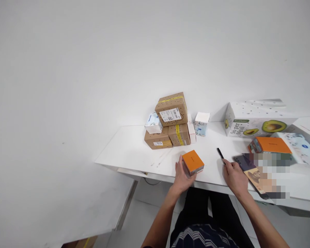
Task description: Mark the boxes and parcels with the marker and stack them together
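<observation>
A small orange box (193,161) sits near the front edge of the white table, and my left hand (182,178) is wrapped round its left side and near corner. Between the fingers of my right hand (235,178) is a slim black pen (220,153), pointing away from me to the upper left. Just right of that hand lies a dark phone (239,160), partly behind a card with a printed picture (255,176); blurring hides part of this area.
Cardboard boxes (171,109) are stacked against the wall, with a small tissue pack (154,123) beside them and another tissue pack (202,124) to the right. An avocado-printed carton (260,117), a larger orange box (271,144) and a floral pack (303,148) occupy the right side.
</observation>
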`<state>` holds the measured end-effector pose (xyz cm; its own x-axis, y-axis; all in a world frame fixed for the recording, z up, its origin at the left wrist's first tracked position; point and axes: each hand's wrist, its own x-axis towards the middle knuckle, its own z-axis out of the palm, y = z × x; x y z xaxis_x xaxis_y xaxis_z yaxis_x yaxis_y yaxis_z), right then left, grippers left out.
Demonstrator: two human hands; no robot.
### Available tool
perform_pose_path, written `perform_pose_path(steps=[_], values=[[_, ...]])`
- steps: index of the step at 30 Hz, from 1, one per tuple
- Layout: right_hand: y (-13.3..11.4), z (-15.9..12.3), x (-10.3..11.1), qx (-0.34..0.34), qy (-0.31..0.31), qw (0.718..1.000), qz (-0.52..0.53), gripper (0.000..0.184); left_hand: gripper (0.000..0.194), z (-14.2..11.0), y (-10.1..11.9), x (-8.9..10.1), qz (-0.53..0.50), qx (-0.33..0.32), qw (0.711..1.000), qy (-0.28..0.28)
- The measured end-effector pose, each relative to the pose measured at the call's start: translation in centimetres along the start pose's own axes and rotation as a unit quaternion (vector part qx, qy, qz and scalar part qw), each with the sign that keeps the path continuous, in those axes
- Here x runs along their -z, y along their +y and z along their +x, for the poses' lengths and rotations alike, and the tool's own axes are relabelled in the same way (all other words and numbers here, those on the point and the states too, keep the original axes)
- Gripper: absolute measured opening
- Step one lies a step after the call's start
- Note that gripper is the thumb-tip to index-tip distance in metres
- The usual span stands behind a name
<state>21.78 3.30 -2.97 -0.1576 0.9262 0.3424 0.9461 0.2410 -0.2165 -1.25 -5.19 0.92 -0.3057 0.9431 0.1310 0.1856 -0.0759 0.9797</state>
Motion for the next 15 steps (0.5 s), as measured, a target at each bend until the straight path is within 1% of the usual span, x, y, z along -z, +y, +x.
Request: perform_pose_path(steps=[1,3,5,6,8,10,15], values=[[0.0,0.0,0.0,-0.002,-0.002,1.000,0.002,0.030,0.093,0.0,0.2,0.1,0.010,-0.016,1.000,0.010],[0.0,0.0,0.0,-0.003,-0.003,1.000,0.007,0.030,0.087,0.2,0.6,0.1,0.060,-0.073,0.995,0.020],[0.0,0.0,0.0,-0.005,0.002,1.000,0.010,0.030,0.075,0.5,1.0,0.2,0.112,-0.114,0.987,0.009],[0.0,0.0,0.0,-0.005,0.004,1.000,0.011,0.030,0.068,0.7,1.3,0.3,0.139,-0.124,0.982,-0.003],[0.0,0.0,0.0,-0.006,0.007,1.000,0.012,0.030,0.054,0.9,1.6,0.3,0.177,-0.128,0.976,-0.024],[0.0,0.0,-0.1,-0.004,0.007,1.000,0.013,0.030,0.046,1.1,1.9,0.4,0.184,-0.125,0.974,-0.029],[0.1,0.0,-0.3,-0.002,0.010,1.000,0.010,0.029,0.046,1.3,2.4,0.5,0.181,-0.125,0.975,-0.022]])
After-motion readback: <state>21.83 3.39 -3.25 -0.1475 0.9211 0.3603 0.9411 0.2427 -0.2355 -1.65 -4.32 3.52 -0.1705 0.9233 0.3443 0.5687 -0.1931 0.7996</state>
